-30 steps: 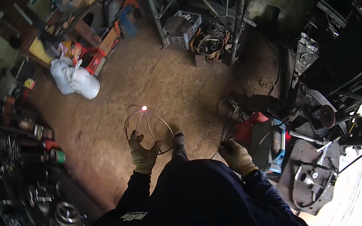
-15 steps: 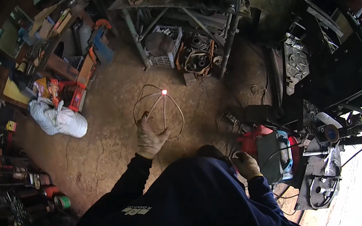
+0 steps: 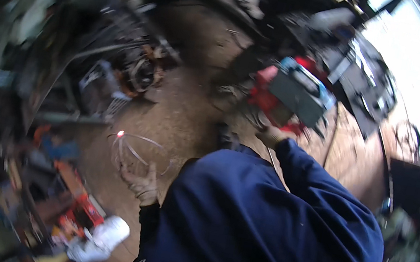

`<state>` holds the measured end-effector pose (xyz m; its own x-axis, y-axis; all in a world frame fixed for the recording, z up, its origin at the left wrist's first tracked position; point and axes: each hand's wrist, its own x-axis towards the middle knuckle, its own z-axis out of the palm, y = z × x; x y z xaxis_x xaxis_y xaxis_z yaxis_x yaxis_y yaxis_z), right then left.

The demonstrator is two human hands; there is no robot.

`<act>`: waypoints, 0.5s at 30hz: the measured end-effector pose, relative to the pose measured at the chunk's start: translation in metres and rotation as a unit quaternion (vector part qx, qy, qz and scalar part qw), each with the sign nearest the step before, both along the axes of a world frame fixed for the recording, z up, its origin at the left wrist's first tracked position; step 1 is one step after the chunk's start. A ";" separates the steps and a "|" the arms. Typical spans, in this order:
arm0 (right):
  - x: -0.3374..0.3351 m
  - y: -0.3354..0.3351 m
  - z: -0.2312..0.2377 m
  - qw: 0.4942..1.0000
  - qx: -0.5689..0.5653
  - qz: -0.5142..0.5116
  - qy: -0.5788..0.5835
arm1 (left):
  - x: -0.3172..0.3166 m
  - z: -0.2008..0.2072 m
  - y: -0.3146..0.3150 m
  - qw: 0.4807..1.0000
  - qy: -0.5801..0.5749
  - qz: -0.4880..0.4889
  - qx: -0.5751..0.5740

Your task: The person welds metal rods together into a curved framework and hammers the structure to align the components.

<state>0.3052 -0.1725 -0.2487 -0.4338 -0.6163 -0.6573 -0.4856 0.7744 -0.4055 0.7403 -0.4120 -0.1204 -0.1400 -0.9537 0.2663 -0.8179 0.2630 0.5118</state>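
Note:
My gloved left hand [image 3: 143,185] is closed on a cage-like frame of bent metal rods. Its rods meet at a red-glowing joint [image 3: 120,134] on the end away from the hand. The frame is held over the brown floor and is smeared by motion. On the right, my gloved right hand [image 3: 272,136] has its fingers curled, with a thin curved piece showing by the fingertips; blur hides what it is. A cable [image 3: 275,164] runs down by that hand. Just beyond stands a grey and blue box-shaped machine with a handle [image 3: 299,97], on or beside something red [image 3: 264,100].
A white sack [image 3: 110,234] lies at the lower left beside cluttered parts and red crates. Beyond the frame are a metal workbench and a white crate [image 3: 98,78]. Machine parts [image 3: 368,80] stand at upper right, near a bright doorway. A cable [image 3: 331,135] trails over the floor.
My view has swung to the right, so the bench and sack have shifted left and down. The machine sits nearer the middle. The left hand still holds the rod frame, which now tilts leftward.

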 end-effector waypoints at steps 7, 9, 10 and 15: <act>0.086 0.066 0.082 0.923 -0.053 -0.376 -0.062 | -0.053 0.007 -0.069 0.978 0.007 -0.186 0.095; 0.114 0.108 0.072 0.919 -0.024 -0.388 -0.067 | -0.067 -0.007 -0.086 0.971 -0.004 -0.226 0.080; 0.135 0.138 0.059 0.924 -0.011 -0.375 -0.072 | -0.077 -0.002 -0.084 0.968 -0.024 -0.237 0.084; 0.220 0.267 0.012 0.873 0.141 -0.442 -0.150 | -0.134 0.011 -0.055 0.943 0.012 -0.318 0.096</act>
